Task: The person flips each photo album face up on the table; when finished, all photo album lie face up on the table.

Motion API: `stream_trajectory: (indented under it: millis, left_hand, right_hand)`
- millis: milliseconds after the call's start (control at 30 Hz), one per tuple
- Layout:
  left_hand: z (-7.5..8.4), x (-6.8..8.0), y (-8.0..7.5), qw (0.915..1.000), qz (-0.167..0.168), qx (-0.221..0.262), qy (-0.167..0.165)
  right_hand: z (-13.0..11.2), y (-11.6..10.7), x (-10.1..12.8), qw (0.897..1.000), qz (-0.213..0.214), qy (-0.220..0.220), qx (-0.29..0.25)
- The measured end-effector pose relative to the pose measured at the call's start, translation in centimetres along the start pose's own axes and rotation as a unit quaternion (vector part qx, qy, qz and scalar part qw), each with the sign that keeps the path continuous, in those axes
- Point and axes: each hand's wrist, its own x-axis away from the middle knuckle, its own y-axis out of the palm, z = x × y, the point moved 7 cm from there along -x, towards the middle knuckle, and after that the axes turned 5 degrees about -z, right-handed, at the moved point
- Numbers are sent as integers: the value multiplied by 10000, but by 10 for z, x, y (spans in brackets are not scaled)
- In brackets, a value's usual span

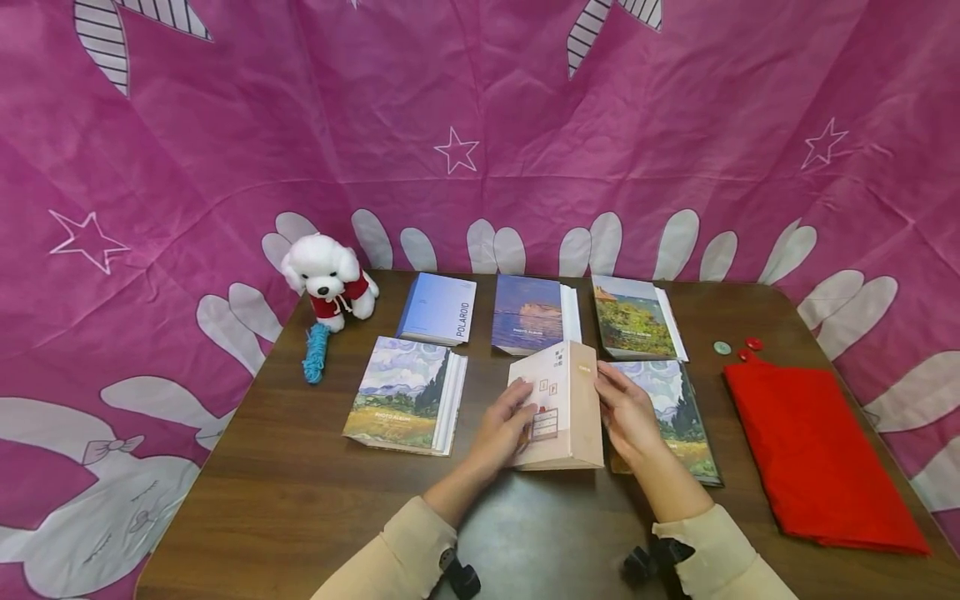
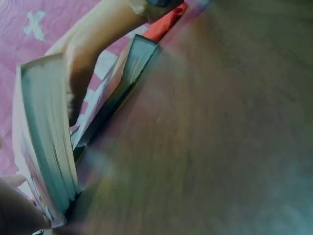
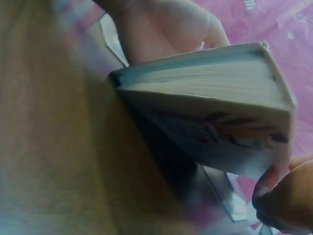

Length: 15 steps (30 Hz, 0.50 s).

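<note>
Both hands hold a thick beige album [image 1: 562,417] with a drawn cabinet on its cover. It stands tilted, spine to the right, its lower edge near the tabletop. My left hand [image 1: 498,425] grips it from the left, fingers on the cover. My right hand [image 1: 630,412] holds the spine side, fingertips at its upper edge. In the left wrist view the album's page block [image 2: 46,127] faces the camera; in the right wrist view the right fingers [image 3: 271,181] press its edge. Behind the right hand lies a landscape-covered photo album [image 1: 686,417], partly covered.
Other albums lie around: a landscape one [image 1: 401,392], a blue Polaroid one [image 1: 438,307], a sea-cliff one [image 1: 528,317] and a garden one [image 1: 633,321]. A white plush dog [image 1: 322,267], blue yarn [image 1: 316,354], red cloth [image 1: 825,450] and small buttons [image 1: 722,347] share the table.
</note>
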Motion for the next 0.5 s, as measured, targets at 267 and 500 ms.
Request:
stream_trajectory:
  millis: [267, 500]
  left_hand:
    - [-2, 0, 16, 9969, -581, 534, 2]
    - [0, -2, 18, 9909, -779, 1093, 53]
  right_hand:
    - [-19, 14, 4, 9988, -214, -440, -33]
    - [-16, 25, 4, 9974, -341, -500, 380]
